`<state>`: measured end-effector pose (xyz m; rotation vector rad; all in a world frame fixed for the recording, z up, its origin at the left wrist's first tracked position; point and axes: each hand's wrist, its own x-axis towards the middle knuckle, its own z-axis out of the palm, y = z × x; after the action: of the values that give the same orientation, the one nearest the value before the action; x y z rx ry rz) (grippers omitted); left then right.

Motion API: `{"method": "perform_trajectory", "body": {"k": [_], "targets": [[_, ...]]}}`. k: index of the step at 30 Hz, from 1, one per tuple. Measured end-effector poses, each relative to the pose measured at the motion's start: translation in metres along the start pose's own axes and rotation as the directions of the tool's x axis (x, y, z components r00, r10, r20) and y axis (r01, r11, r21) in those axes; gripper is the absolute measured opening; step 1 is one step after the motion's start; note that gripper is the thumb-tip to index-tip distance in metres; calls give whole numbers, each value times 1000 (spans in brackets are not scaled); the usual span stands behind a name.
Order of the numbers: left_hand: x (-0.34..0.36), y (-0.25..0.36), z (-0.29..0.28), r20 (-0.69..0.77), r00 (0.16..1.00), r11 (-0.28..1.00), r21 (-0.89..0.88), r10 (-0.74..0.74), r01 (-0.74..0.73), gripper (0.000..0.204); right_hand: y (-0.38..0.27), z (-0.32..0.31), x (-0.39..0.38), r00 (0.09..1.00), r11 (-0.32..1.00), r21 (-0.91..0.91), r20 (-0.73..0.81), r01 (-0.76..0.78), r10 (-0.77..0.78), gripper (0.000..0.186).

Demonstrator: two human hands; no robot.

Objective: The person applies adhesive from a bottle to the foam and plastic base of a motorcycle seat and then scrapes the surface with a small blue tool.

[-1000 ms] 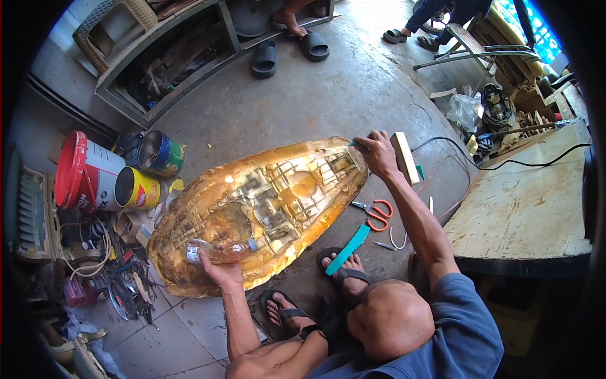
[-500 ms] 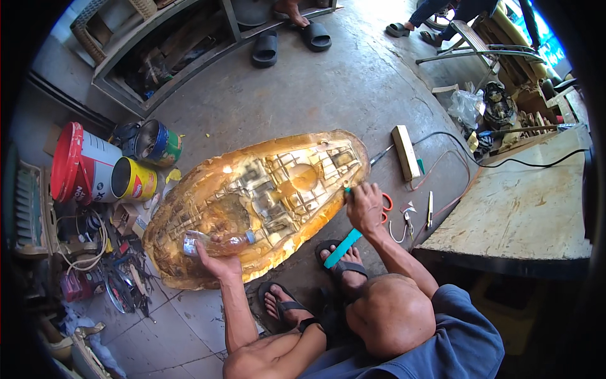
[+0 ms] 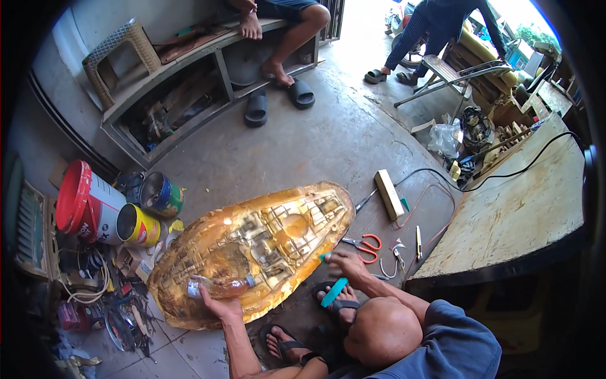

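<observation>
A long yellowed motorcycle seat foam (image 3: 295, 247) lies on the floor before me, its ridged, hollowed side up. My left hand (image 3: 221, 307) is closed round the base end of a clear plastic bottle (image 3: 230, 287), held on its side over the foam's near left part; the bottle's cap end points right. Off the foam's right edge, my right hand (image 3: 348, 264) has its fingers closed, with a bit of green showing at the fingertips. A flat teal strip (image 3: 334, 292) hangs below that hand, above my foot; where it meets the hand is hidden.
Orange-handled scissors (image 3: 368, 246) and a wooden block (image 3: 389, 194) lie right of the foam. A wooden board (image 3: 505, 208) stands farther right. Paint buckets (image 3: 140, 226) and loose tools (image 3: 129, 316) crowd the left. Beyond, a person (image 3: 293, 25) sits on a bench; another person (image 3: 435, 31) stands by a folding chair (image 3: 445, 69).
The view has tilted up, so the foam sits lower and more of the bench and people shows. My right hand has shifted slightly nearer, off the foam's edge; my left hand keeps the bottle.
</observation>
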<state>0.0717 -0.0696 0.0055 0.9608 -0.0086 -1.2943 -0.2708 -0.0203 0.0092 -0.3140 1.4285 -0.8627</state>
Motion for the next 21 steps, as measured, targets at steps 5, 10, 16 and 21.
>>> {"method": "perform_trajectory", "body": {"k": [5, 10, 16, 21], "targets": [[8, -10, -9, -7, 1000, 999, -27, 24, -24, 39, 21, 26, 8, 951, 977, 186, 308, -104, 43, 44], [7, -25, -3, 22, 999, 998, -58, 37, -36, 44, -9, 22, 23, 969, 945, 316, 192, 87, -153, 47], [-4, -59, 39, 66, 998, 999, -40, 0, 2, 57, -60, 18, 62, 950, 880, 419, 104, 225, -293, 59], [-1, -14, 63, 135, 989, 988, -136, -58, 76, 41, -71, 47, 33, 903, 863, -289, 6, 414, -430, 43]]}}
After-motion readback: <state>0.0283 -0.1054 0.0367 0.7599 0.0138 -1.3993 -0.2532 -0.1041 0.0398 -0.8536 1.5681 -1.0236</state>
